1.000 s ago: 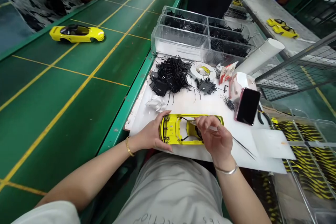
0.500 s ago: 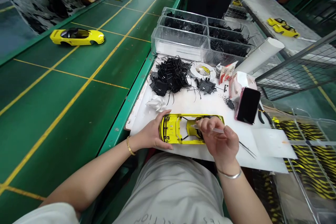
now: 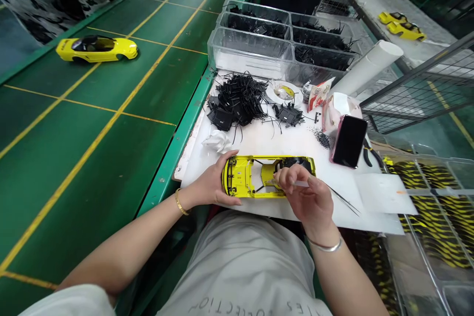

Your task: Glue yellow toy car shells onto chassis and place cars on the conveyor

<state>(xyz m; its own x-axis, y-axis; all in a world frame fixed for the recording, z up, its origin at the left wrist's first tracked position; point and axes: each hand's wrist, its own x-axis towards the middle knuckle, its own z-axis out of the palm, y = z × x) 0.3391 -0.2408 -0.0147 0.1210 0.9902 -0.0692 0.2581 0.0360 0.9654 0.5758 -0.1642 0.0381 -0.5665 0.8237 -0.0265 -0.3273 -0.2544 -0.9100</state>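
Observation:
A yellow toy car body [image 3: 240,177] lies underside up on the white work surface [image 3: 276,142]. My left hand [image 3: 217,180] grips its left end, thumb on the near side and fingers on the far side. Over the right half of the body, my right hand [image 3: 305,187] pinches a thin translucent stick-like tool [image 3: 300,183], its tip near the middle of the body. Tweezers [image 3: 344,200] lie just right of that hand. Behind the body are a heap of black parts [image 3: 239,101], crumpled white paper [image 3: 217,141] and a roll of tape [image 3: 274,93].
A green belt [image 3: 148,158] on the left carries another yellow car [image 3: 98,49]. Clear bins [image 3: 255,49] of black parts stand behind. A phone [image 3: 349,141], pliers [image 3: 367,153] and trays of yellow-black parts [image 3: 437,207] are at right. A person [image 3: 40,0] is at upper left.
The view has shifted slightly, so most things sit a little higher. My right hand and the tool have moved slightly left over the car body. My left hand keeps its grip.

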